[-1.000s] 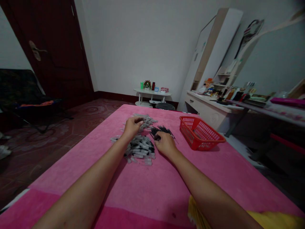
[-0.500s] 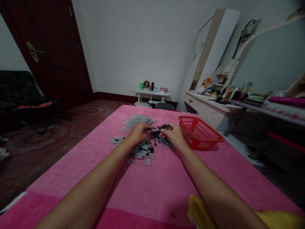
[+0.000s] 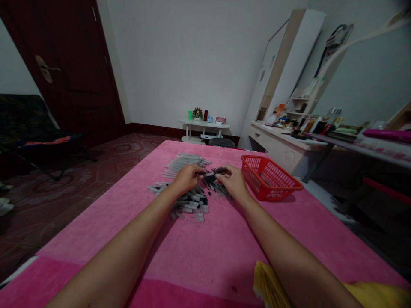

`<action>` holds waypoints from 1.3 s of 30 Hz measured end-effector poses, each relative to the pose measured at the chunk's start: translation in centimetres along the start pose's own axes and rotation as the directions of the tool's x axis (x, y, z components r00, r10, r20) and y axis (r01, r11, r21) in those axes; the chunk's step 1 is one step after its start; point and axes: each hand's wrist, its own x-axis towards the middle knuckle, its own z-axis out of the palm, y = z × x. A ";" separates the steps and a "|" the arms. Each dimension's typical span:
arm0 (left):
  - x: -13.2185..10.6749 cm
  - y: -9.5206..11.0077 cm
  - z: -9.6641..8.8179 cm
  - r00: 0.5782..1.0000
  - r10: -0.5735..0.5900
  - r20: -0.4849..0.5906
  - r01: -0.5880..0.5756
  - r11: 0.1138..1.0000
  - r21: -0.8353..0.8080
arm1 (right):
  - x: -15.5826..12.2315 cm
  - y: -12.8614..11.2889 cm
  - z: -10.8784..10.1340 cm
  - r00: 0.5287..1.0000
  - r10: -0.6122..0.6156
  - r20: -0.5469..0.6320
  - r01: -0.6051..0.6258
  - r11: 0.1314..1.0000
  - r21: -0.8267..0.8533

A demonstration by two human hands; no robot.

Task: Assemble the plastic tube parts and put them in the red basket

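My left hand (image 3: 188, 176) and my right hand (image 3: 231, 179) meet fingertip to fingertip above the middle of a pink cloth-covered table (image 3: 199, 252). Both are closed in a pinch on one small thin part (image 3: 209, 174) held between them, pale at my left fingers and black at my right. Below my left wrist lies a heap of clear pen barrels with black ends (image 3: 189, 202). A second heap of clear tubes (image 3: 184, 162) lies farther back. Loose black refills (image 3: 214, 187) lie under my right hand.
A red plastic basket (image 3: 269, 178) stands on the table just right of my right hand. A yellow cloth (image 3: 369, 295) shows at the near right corner. Beyond the table are a white low table (image 3: 204, 126), a cluttered desk (image 3: 289, 137) and a dark door (image 3: 64, 64).
A second ago my left hand was on the far tube heap and my right on the black refills. Both rose and came together at the centre; since half a second ago hardly anything moved.
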 end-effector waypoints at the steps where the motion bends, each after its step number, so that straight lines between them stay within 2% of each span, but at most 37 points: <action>1: 0.0 0.0 0.0 1.000 -0.004 0.005 0.004 1.000 -0.015 | 0.0 0.2 0.0 1.000 -0.012 0.000 0.012 1.000 -0.015; 6: 0.0 -0.2 0.2 1.000 -0.015 0.012 0.016 0.996 -0.082 | 0.0 0.4 0.1 1.000 -0.027 0.011 0.027 0.999 -0.032; 13: -0.1 -0.1 0.3 0.999 -0.003 0.040 0.006 0.998 -0.068 | -0.1 0.3 0.3 1.000 -0.004 0.000 0.004 0.999 -0.040; 16: -0.1 0.2 0.2 1.000 -0.002 0.026 0.002 0.999 -0.033 | -0.3 0.2 0.2 0.999 -0.033 0.001 0.033 0.987 -0.160; 21: -0.1 0.6 0.1 1.000 0.006 0.011 -0.007 1.000 0.012 | -0.5 0.0 -0.5 0.994 -0.013 0.107 0.054 0.920 -0.388; 23: -0.1 0.5 0.1 1.000 0.000 0.005 0.000 1.000 0.009 | -0.4 0.0 -0.7 0.995 -0.022 0.098 0.060 0.912 -0.406; 26: -0.1 0.2 0.1 1.000 -0.007 -0.012 0.007 1.000 -0.005 | -0.1 0.0 -0.7 0.991 -0.115 0.072 0.134 0.917 -0.375; 29: -0.1 0.1 0.1 1.000 0.005 -0.008 -0.006 1.000 -0.008 | -0.1 0.0 -0.6 0.979 -0.179 0.095 0.202 0.898 -0.390; 35: -0.1 0.1 0.3 1.000 0.007 0.007 -0.007 1.000 0.013 | -0.6 -0.2 -0.6 0.992 -0.061 0.113 0.114 0.828 -0.549; 39: -0.1 0.0 0.2 1.000 0.004 -0.005 -0.004 1.000 -0.016 | -0.5 -0.5 -0.6 0.989 -0.127 0.081 0.150 0.828 -0.539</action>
